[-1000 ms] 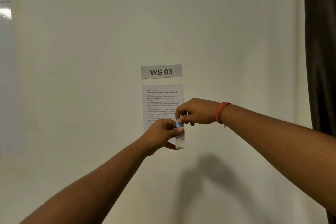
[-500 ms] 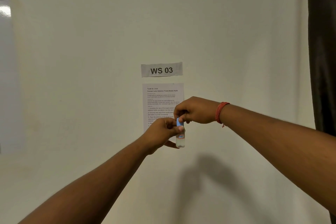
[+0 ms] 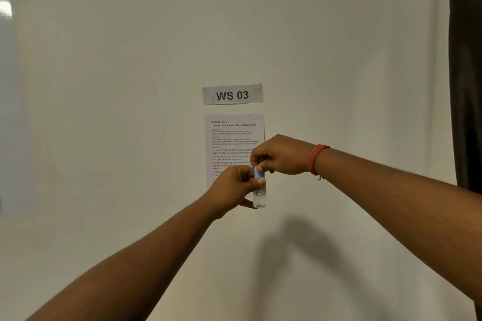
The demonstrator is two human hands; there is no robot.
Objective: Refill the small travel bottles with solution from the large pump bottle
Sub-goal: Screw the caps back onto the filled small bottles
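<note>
A person's left hand (image 3: 232,186) holds a small travel bottle (image 3: 259,194) upright in mid-air before a white wall (image 3: 339,60), its grip clamped around it, while the right hand (image 3: 280,155) pinches its blue cap (image 3: 259,172).

Both arms outstretched, left hand (image 3: 234,187) and right hand (image 3: 280,155) closed, fingertips nearly meeting.

We see no worktop under the things here; the small travel bottle (image 3: 259,194) is carried only by our hands, in front of a pale wall (image 3: 130,112). Stuck flat to that wall are a "WS 03" label (image 3: 232,94) and, just below it, a printed instruction sheet (image 3: 232,138).
</note>
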